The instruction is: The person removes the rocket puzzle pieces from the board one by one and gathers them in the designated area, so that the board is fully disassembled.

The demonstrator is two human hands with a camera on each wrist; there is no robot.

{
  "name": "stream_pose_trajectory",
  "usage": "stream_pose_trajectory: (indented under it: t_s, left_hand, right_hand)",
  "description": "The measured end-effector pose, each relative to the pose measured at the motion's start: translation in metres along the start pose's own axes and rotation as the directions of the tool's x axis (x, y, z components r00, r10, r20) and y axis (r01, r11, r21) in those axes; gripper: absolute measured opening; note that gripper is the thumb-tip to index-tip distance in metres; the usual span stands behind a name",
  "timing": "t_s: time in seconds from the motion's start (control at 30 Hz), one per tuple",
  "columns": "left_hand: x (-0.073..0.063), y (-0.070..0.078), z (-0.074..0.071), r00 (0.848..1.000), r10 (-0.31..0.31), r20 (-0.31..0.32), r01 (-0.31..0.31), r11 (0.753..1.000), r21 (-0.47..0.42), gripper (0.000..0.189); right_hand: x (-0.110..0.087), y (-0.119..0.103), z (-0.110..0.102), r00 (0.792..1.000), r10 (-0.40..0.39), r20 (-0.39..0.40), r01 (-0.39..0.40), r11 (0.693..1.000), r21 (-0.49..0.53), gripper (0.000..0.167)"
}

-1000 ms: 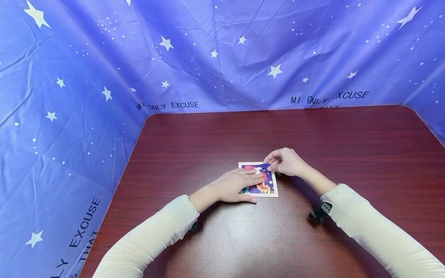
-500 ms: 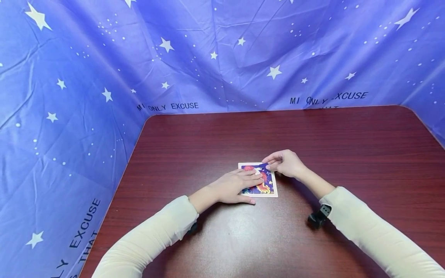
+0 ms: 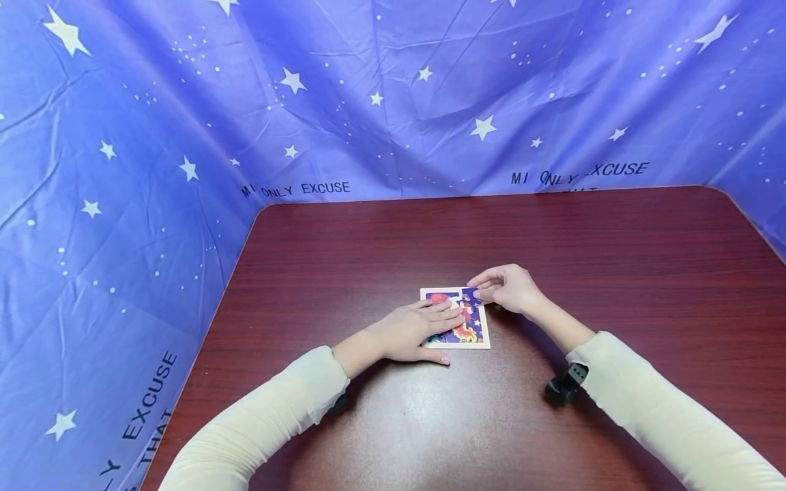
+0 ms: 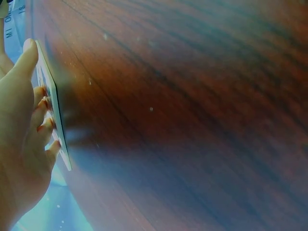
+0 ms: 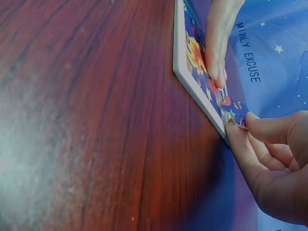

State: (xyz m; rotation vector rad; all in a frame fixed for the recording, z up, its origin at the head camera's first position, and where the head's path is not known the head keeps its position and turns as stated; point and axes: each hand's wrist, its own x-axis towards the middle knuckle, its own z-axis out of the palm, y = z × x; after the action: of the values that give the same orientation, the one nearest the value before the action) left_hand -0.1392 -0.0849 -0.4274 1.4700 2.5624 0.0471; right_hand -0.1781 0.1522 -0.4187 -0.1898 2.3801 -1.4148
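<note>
A white-bordered picture board (image 3: 473,334) is laid flat on the dark red table (image 3: 614,273). It is partly covered by the left hand (image 3: 408,333), whose fingers are straight and slightly spread. At 1 corner (the far right), a small printed piece (image 5: 239,119) is pinched between the right hand (image 3: 512,290)'s thumb and finger.

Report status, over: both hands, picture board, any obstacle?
Left hand rests on picture board. Right hand pinches piece at board's far right corner. Left hand covers part of board.
</note>
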Motion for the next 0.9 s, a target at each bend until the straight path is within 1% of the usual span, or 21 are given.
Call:
stream_pose_trajectory:
  t_s: [0.1, 0.43, 0.63, 0.9]
  left_hand:
    - [0.0, 0.0, 0.0, 1.0, 0.005, 0.001, -0.005, 1.0, -0.002, 0.076]
    - [-0.001, -0.001, 0.001, 1.0, 0.0, 0.01, 0.0, 1.0, -0.016, 0.077]
    - [-0.002, -0.001, 0.0, 1.0, 0.003, 0.007, -0.003, 0.999, -0.036, 0.077]
    - [-0.001, -0.001, -0.002, 1.0, -0.008, 0.022, 0.009, 0.998, -0.06, 0.079]
  right_hand:
    - [-0.002, 0.001, -0.003, 1.0, 0.016, 0.007, -0.016, 0.999, 0.034, 0.027]
    - [-0.01, 0.006, -0.012, 1.0, 0.013, -0.015, -0.013, 1.0, 0.004, 0.028]
    - [-0.012, 0.014, -0.017, 1.0, 0.011, -0.005, -0.011, 0.999, 0.048, 0.03]
    - [-0.017, 0.023, -0.025, 0.999, 0.048, -0.008, -0.047, 0.99, 0.136, 0.034]
